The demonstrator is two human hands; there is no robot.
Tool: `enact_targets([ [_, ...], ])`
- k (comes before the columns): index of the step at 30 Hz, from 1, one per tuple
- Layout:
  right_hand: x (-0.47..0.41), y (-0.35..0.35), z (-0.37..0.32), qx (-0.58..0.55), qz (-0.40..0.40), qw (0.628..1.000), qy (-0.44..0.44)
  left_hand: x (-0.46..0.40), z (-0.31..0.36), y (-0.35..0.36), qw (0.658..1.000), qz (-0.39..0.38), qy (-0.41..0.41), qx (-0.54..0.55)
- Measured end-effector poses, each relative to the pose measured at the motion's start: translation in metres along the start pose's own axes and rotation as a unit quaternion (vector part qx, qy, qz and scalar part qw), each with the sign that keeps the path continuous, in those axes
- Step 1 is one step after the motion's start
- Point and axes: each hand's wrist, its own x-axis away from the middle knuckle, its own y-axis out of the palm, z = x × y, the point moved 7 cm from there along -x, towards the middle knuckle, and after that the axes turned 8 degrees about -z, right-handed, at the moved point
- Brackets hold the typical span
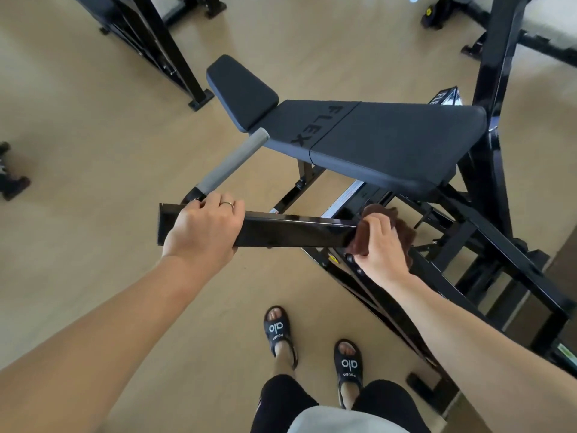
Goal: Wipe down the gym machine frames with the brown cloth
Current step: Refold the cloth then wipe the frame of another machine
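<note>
Fingers of my right hand curl round the brown cloth, pinching it against the black frame bar where the bar meets the machine. My left hand grips the same bar near its open, squared-off free end, fingers wrapped over the top edge beside the grey handle. Bare floor lies open to the left and below, while the padded bench crowds just beyond.
</note>
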Motion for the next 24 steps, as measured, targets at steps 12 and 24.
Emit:
enact_targets([
  [12, -0.002, 0.015, -0.133, 0.024, 0.033, 0.969, -0.245, -0.057, 0.059, -0.033, 0.979, -0.053, 0.15, 0.126],
  [24, -0.004, 0.037, 0.111, -0.179, 0.062, 0.967, 0.172, -0.094, 0.109, 0.006, 0.975, -0.017, 0.195, 0.1],
])
